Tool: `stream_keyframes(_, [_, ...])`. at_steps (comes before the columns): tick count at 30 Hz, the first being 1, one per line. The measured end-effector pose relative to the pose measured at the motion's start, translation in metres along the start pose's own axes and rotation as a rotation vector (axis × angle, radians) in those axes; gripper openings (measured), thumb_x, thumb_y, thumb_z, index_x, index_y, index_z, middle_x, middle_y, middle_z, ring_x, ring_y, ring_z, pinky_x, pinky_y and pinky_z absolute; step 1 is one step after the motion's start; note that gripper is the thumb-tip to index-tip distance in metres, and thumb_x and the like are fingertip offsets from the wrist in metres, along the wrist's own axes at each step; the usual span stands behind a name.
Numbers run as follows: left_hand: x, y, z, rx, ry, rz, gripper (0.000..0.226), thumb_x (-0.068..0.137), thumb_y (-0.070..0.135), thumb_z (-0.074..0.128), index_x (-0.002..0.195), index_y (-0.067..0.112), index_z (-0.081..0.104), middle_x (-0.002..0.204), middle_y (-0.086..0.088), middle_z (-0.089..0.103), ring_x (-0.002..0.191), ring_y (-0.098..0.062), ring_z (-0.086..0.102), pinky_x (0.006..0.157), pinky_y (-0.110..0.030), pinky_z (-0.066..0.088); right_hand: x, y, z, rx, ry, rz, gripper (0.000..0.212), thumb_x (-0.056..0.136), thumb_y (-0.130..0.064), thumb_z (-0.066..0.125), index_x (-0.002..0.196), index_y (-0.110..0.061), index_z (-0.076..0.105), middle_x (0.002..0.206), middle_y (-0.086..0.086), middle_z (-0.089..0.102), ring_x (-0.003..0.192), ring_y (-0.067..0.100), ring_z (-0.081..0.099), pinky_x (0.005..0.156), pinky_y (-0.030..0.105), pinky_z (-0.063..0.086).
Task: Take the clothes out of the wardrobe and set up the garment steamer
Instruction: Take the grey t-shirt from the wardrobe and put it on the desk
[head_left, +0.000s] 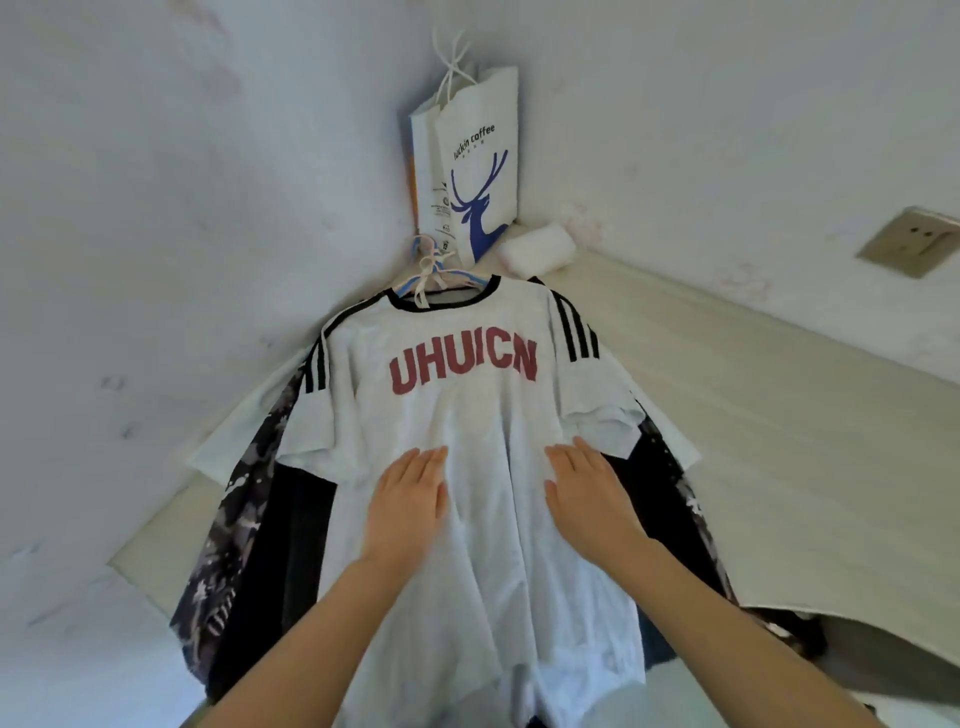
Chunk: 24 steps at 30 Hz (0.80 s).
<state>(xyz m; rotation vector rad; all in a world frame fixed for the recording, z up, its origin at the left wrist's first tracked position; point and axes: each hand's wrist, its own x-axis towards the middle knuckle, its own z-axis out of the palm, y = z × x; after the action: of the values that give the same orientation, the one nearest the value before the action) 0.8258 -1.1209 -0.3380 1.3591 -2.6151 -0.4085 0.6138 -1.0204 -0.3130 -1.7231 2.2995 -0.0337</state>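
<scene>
In the head view, a white T-shirt (467, 467) with red letters hangs on a hanger (436, 278) in the corner of the walls, in front of some dark patterned clothes (244, 530) that hang behind it. I judge that the clothes are already out of the wardrobe, because no wardrobe shows here. No garment steamer is visible, so that part seems still left.

The left hand (410, 501) lies flat on the T-shirt, below the red letters and a little to the left. Its fingers (428, 462) are straight and close together; they press the cloth and grip nothing. The right hand (587, 493) lies flat in the same way, below the letters to the right, and holds nothing.

A paper coffee bag (475, 166) hangs above the T-shirt. A wall socket (909, 241) is far to the right of it.
</scene>
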Motion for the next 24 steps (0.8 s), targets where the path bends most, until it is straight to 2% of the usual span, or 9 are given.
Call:
stream_keyframes(4, [-0.042, 0.030, -0.007, -0.025, 0.044, 0.127, 0.041, 0.085, 0.016, 0.066, 0.125, 0.010, 0.061, 0.104, -0.005, 0.069, 0.107, -0.027, 0.063, 0.093, -0.039, 0.052, -0.068, -0.010, 0.004, 0.073, 0.058, 0.054, 0.048, 0.101, -0.032, 0.036, 0.144, -0.010, 0.036, 0.146, 0.007, 0.043, 0.144, 0.024, 0.024, 0.119, 0.038, 0.022])
stream_keyframes(8, [-0.088, 0.059, -0.012, -0.053, 0.022, 0.238, 0.040, 0.091, 0.027, 0.040, 0.119, 0.010, 0.063, 0.099, -0.001, 0.068, 0.102, -0.025, 0.063, 0.084, -0.038, 0.055, -0.138, -0.021, 0.002, 0.096, 0.108, 0.117, 0.044, 0.101, -0.030, 0.038, 0.140, -0.010, 0.043, 0.140, 0.008, 0.050, 0.140, 0.025, 0.033, 0.118, 0.035, 0.022])
stream_keyframes(10, [-0.110, 0.073, -0.010, -0.076, 0.015, 0.280, 0.041, 0.090, 0.027, 0.037, 0.116, 0.010, 0.065, 0.098, -0.001, 0.068, 0.099, -0.024, 0.063, 0.080, -0.036, 0.055, -0.170, -0.024, 0.003, 0.131, 0.129, 0.173, 0.041, 0.100, -0.028, 0.043, 0.136, -0.010, 0.049, 0.136, 0.009, 0.053, 0.137, 0.026, 0.038, 0.115, 0.036, 0.025])
stream_keyframes(13, [-0.138, 0.095, 0.000, -0.103, 0.020, 0.354, 0.036, 0.090, 0.024, 0.039, 0.110, 0.009, 0.066, 0.092, -0.001, 0.067, 0.093, -0.025, 0.062, 0.075, -0.035, 0.055, -0.211, -0.021, 0.016, 0.152, 0.178, 0.255, 0.034, 0.094, -0.024, 0.056, 0.124, -0.009, 0.059, 0.120, 0.009, 0.062, 0.123, 0.029, 0.054, 0.106, 0.039, 0.039])
stream_keyframes(15, [-0.157, 0.111, 0.008, -0.120, 0.013, 0.405, 0.030, 0.088, 0.021, 0.046, 0.107, 0.011, 0.066, 0.087, 0.000, 0.066, 0.089, -0.024, 0.063, 0.070, -0.035, 0.055, -0.240, -0.018, 0.023, 0.204, 0.180, 0.318, 0.032, 0.095, -0.024, 0.053, 0.124, -0.010, 0.059, 0.119, 0.007, 0.062, 0.119, 0.026, 0.055, 0.104, 0.036, 0.042])
stream_keyframes(17, [-0.174, 0.129, 0.013, -0.139, -0.015, 0.458, 0.023, 0.084, 0.014, 0.061, 0.105, 0.011, 0.067, 0.084, 0.000, 0.066, 0.086, -0.023, 0.063, 0.068, -0.033, 0.054, -0.268, -0.013, 0.028, 0.250, 0.185, 0.385, 0.034, 0.098, -0.026, 0.045, 0.128, -0.013, 0.055, 0.124, 0.004, 0.059, 0.120, 0.023, 0.051, 0.104, 0.032, 0.039])
stream_keyframes(19, [-0.190, 0.150, 0.017, -0.144, -0.057, 0.535, 0.026, 0.081, 0.011, 0.068, 0.106, 0.011, 0.067, 0.083, 0.002, 0.066, 0.085, -0.021, 0.062, 0.069, -0.032, 0.052, -0.299, -0.007, 0.033, 0.267, 0.204, 0.455, 0.036, 0.100, -0.029, 0.042, 0.132, -0.015, 0.051, 0.128, 0.001, 0.057, 0.121, 0.020, 0.050, 0.104, 0.029, 0.037])
stream_keyframes(22, [-0.213, 0.184, 0.024, -0.142, -0.115, 0.640, 0.025, 0.090, 0.019, 0.051, 0.109, 0.012, 0.065, 0.083, 0.004, 0.066, 0.085, -0.019, 0.060, 0.070, -0.031, 0.052, -0.349, 0.006, 0.045, 0.320, 0.211, 0.564, 0.036, 0.100, -0.029, 0.041, 0.132, -0.015, 0.049, 0.126, 0.001, 0.057, 0.119, 0.019, 0.050, 0.099, 0.029, 0.042])
stream_keyframes(24, [-0.232, 0.207, 0.028, -0.153, -0.148, 0.699, 0.025, 0.090, 0.019, 0.051, 0.109, 0.012, 0.066, 0.085, 0.005, 0.067, 0.086, -0.016, 0.060, 0.071, -0.029, 0.051, -0.386, 0.015, 0.054, 0.342, 0.218, 0.635, 0.033, 0.099, -0.027, 0.045, 0.128, -0.013, 0.053, 0.119, 0.003, 0.060, 0.111, 0.022, 0.055, 0.090, 0.033, 0.050])
